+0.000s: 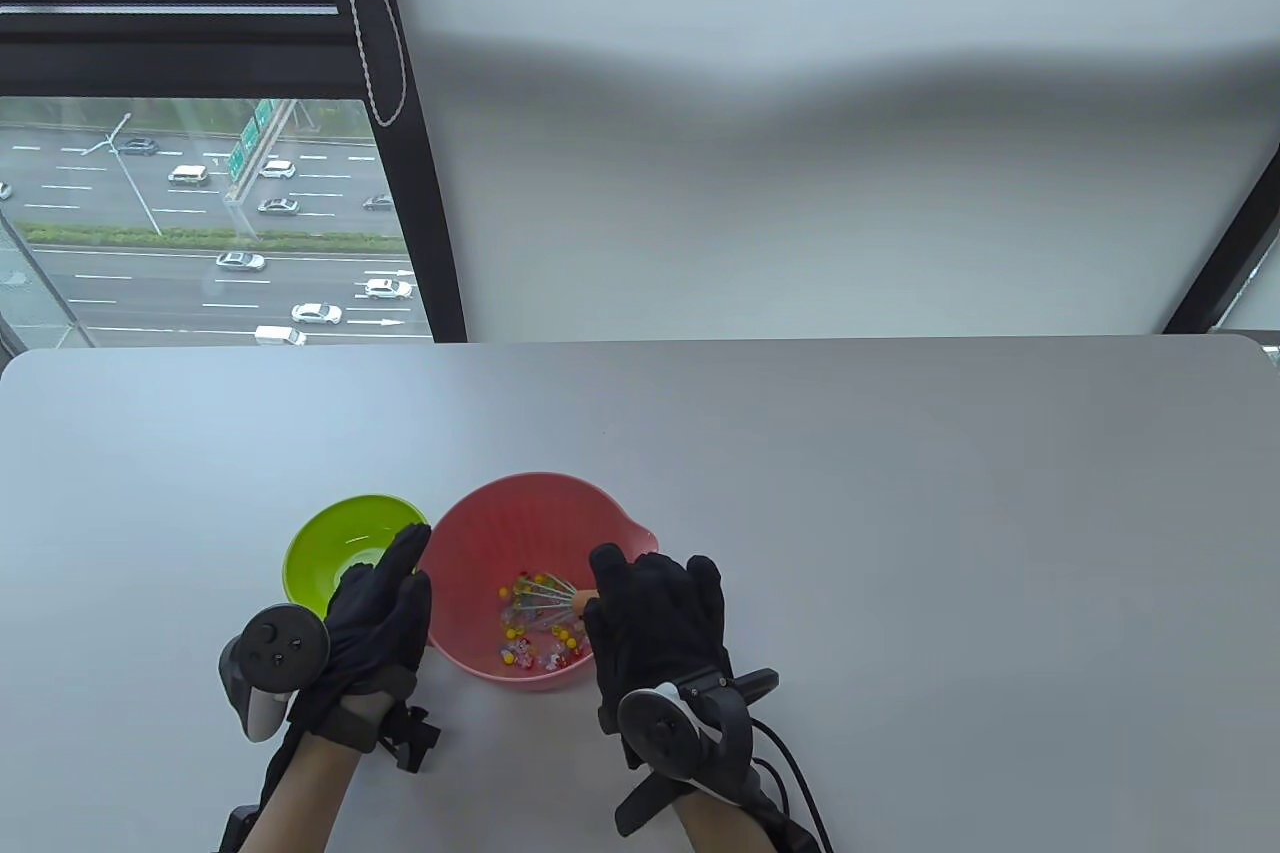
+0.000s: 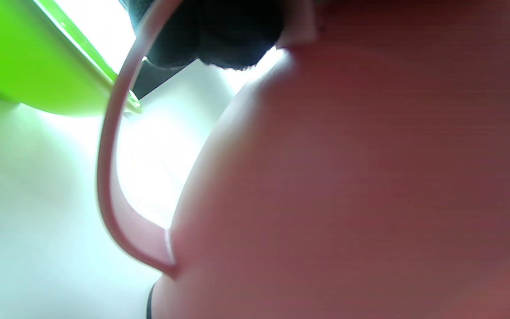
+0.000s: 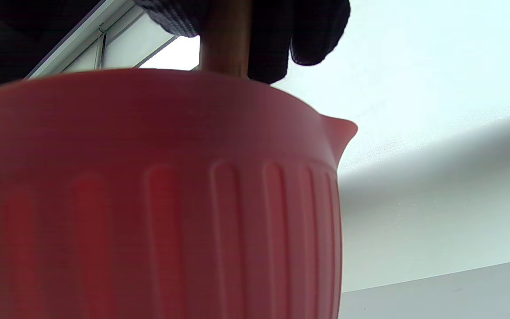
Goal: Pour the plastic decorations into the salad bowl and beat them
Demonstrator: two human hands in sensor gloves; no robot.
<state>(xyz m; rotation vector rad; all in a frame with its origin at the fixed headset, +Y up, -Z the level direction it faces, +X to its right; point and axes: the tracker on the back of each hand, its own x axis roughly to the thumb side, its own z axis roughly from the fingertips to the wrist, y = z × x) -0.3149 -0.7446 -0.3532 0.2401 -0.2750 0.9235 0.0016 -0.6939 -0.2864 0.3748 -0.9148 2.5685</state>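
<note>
The pink salad bowl (image 1: 520, 485) stands near the table's front edge, with several small colourful plastic decorations (image 1: 530, 641) on its bottom. My right hand (image 1: 650, 623) grips the wooden handle of a wire whisk (image 1: 552, 593), whose wires sit among the decorations. In the right wrist view the whisk handle (image 3: 225, 40) goes down behind the bowl's ribbed wall (image 3: 148, 199), my fingers (image 3: 317, 26) around it. My left hand (image 1: 385, 608) lies on the bowl's left side. Its fingertips (image 2: 210, 35) curl over the bowl's loop handle (image 2: 104, 177).
An empty green bowl (image 1: 340, 543) sits just left of the pink bowl, almost touching my left fingers, and shows at the upper left in the left wrist view (image 2: 25, 57). The pink bowl's spout (image 1: 640, 538) points back right. The grey table (image 1: 900, 493) stretches back to the window.
</note>
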